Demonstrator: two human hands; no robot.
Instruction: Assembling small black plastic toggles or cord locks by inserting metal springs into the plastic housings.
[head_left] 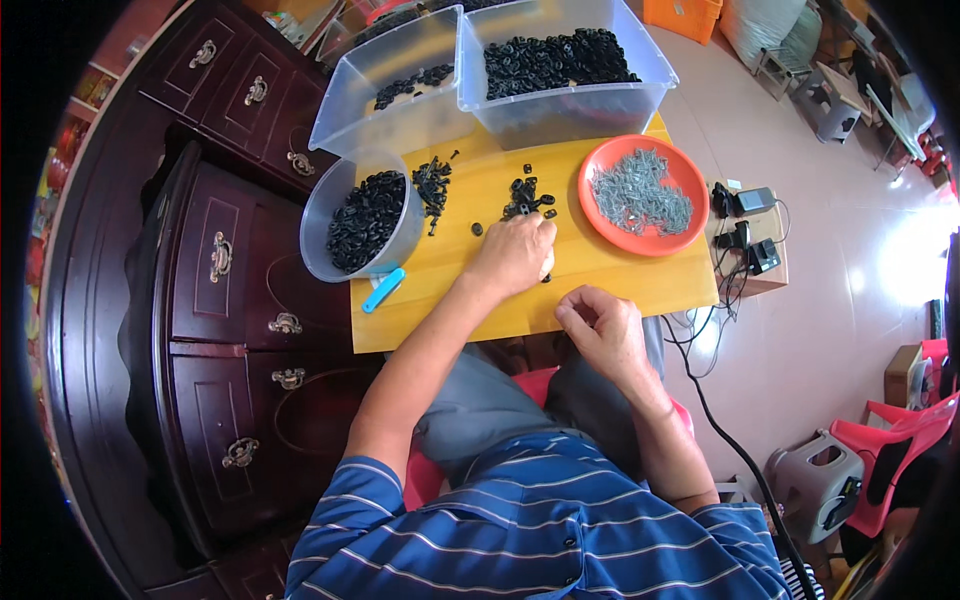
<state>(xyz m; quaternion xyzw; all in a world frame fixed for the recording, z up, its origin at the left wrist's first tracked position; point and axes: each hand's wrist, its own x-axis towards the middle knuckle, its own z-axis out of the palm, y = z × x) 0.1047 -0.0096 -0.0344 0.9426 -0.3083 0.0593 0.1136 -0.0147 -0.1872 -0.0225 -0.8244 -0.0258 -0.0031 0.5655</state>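
Note:
My left hand (pixel 512 252) is on the yellow tabletop at the near edge of a small pile of black plastic parts (pixel 524 198). Its fingers are bent down and closed, mostly hidden by the back of the hand. My right hand (pixel 606 328) hovers by the table's front edge, thumb and fingers curled together; anything in them is too small to make out. An orange plate (pixel 600 222) heaped with thin silvery metal pins (pixel 645 195) lies beyond it, to the right. Left of the pile is a second scatter of small dark pieces (pixel 432 190).
A round clear tub (pixel 310 235) of black parts stands at the table's left, beside a light-blue-handled tool (pixel 383 290). Two translucent bins (pixel 560 115) with black parts stand at the back. Dark wooden drawers (pixel 225 250) line the left; chargers and cables (pixel 745 235) sit right.

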